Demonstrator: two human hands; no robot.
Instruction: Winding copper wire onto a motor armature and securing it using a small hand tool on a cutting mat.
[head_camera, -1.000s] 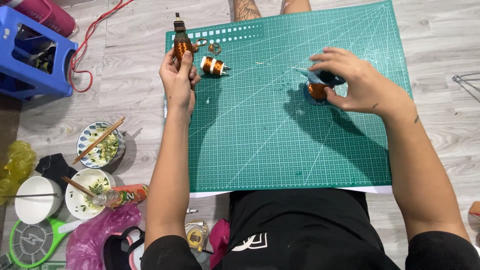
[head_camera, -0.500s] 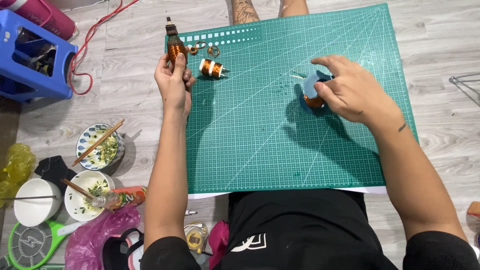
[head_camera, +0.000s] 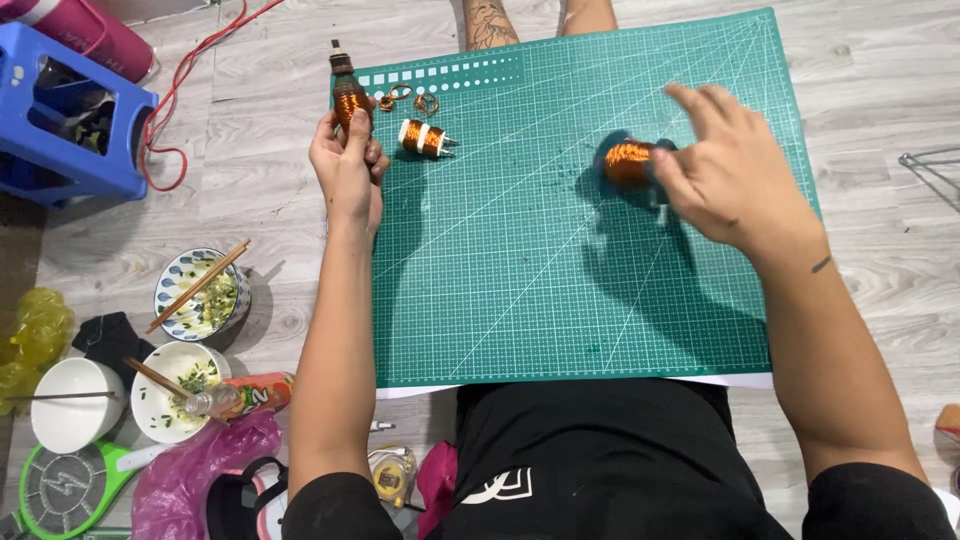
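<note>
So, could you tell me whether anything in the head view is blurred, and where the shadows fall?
Head view: the right hand is motion-blurred at the fingers, beside the copper spool; the left hand and mat are sharp; soft shadows fall down-left of the right arm.
</note>
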